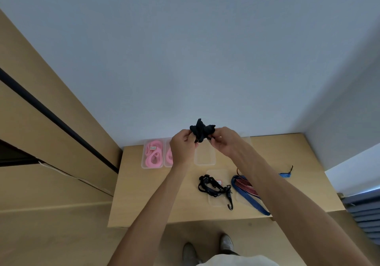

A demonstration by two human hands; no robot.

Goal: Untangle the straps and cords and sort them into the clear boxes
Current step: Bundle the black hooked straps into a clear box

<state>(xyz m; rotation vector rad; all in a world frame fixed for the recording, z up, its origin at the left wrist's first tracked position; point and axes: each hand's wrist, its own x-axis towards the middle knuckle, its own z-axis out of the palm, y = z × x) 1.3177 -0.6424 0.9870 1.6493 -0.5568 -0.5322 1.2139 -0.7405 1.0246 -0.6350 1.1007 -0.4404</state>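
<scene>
Black strap bundle (202,131), tangled, held raised above the far edge of the wooden surface (287,193) at 12 o'clock, left hand (183,147) and right hand (225,141) each in a pinching grip on it from either side. Clear boxes: pink cord box (153,153) at 10 o'clock with a small white label, writing too small to read; second pink-filled box (169,154) beside it, partly hidden by the left hand; empty box (204,154) behind the wrists. Black hooked strap (216,187) over a flat clear lid at 6 o'clock; blue and red bungee cords (246,189) at 4 o'clock, crossed by the right forearm.
</scene>
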